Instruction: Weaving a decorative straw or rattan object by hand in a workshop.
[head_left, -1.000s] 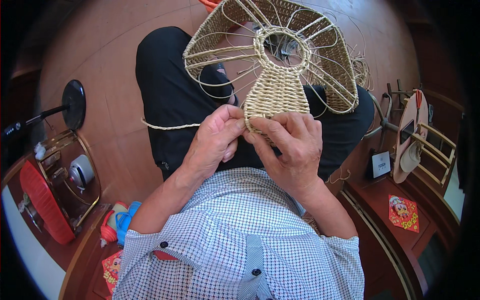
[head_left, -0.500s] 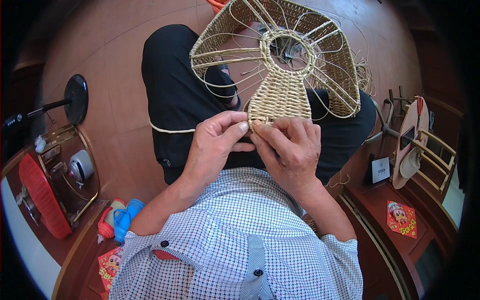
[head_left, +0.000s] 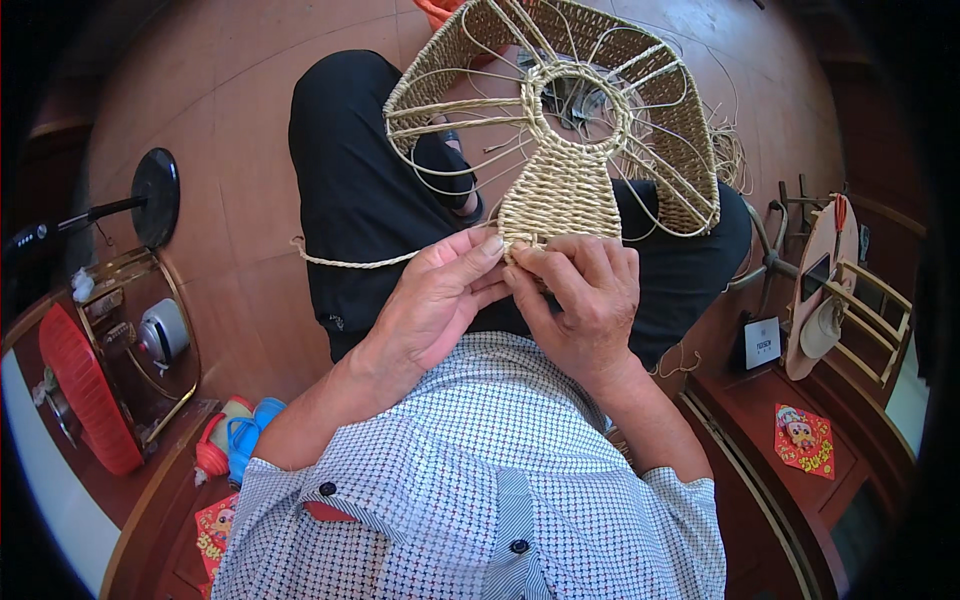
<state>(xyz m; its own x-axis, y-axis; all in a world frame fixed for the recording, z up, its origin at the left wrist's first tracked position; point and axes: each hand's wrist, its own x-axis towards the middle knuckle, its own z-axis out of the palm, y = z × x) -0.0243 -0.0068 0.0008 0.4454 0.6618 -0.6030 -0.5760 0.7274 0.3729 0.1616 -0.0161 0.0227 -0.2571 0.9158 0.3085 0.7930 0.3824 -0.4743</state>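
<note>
A straw-coloured wickerwork piece (head_left: 562,200) rests across my lap. Its tightly woven panel widens toward me from a round ring, with wires and twisted cords fanning out to a woven outer band (head_left: 690,140). My left hand (head_left: 430,305) pinches the panel's near left corner between thumb and fingers. Beside it, my right hand (head_left: 585,300) presses thumb and forefinger together on the near edge; the other fingers curl in. A pale twisted cord (head_left: 355,262) runs left from behind my left hand over my dark trouser leg. Exactly which strand the fingertips grip is hidden.
Loose strands (head_left: 728,150) lie on the tiled floor beyond the right knee. At left stand a black round stand base (head_left: 155,197) and a red basin-like object (head_left: 88,390). Wooden furniture with a straw hat (head_left: 822,330) is at right, near a small white card (head_left: 762,343).
My left hand has turned slightly and shifted a little right at the panel's corner. The cord's free end now shows curling on the left. My right hand stays at the near edge.
</note>
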